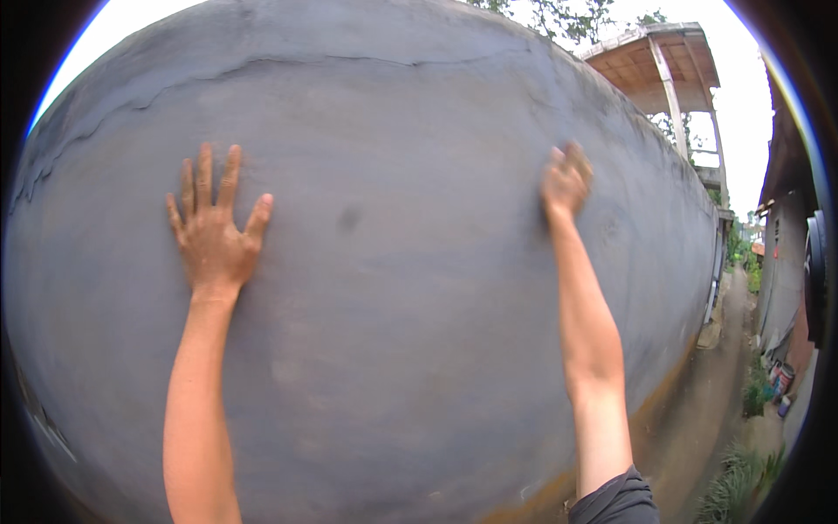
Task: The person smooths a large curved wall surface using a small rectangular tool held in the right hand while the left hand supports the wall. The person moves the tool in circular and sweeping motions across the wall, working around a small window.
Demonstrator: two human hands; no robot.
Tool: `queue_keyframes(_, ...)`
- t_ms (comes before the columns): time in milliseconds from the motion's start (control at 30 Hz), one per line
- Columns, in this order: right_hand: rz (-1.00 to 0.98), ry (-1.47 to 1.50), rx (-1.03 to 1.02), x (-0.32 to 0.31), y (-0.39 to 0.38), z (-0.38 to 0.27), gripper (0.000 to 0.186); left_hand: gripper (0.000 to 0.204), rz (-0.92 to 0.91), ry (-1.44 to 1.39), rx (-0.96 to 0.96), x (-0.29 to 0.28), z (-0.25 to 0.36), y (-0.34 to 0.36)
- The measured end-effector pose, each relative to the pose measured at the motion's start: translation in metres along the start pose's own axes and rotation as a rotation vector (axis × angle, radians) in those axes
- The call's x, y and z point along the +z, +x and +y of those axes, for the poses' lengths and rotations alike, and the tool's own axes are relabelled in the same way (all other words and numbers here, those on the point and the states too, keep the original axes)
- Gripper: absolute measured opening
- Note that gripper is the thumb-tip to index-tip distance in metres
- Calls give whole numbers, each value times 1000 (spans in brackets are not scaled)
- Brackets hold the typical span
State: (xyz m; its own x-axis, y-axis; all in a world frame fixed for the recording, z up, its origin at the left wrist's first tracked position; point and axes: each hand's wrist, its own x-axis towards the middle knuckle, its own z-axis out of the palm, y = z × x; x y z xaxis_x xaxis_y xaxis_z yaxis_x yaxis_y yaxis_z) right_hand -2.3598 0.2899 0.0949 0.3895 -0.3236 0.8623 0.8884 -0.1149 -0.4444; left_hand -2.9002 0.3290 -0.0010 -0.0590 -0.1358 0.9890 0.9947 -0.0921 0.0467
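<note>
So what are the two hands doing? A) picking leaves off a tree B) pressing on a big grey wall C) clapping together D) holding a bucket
B: the left hand lies flat with fingers spread on the grey wall, and the right hand touches the same wall farther along; neither one holds anything.

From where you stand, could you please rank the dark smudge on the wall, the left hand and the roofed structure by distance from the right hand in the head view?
From the right hand, pressed on the grey plastered wall:
1. Dark smudge, on the wall to its left, between the hands.
2. Left hand, flat on the wall further left.
3. Roofed structure, beyond the wall's top, upper right.
</note>
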Motion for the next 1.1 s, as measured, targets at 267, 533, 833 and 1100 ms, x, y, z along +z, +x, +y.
queue_keyframes(267, -129, 886, -820, -73, -215, -290, 54, 65, 61, -84, -228, 23, 48, -13)
queue_keyframes(533, 14, 543, -639, -24, -47, -138, 49, 69, 18, 13, -16, 7, -46, -27)
queue_keyframes(833, -16, 253, 1, -8, 21, -41, 61, 71, 28, 24, -52, 2, -29, -27)
queue_keyframes(1100, 49, 618, -874, -63, -155, -312, 44, 70, -69, 17, 150, -9, -68, -7)
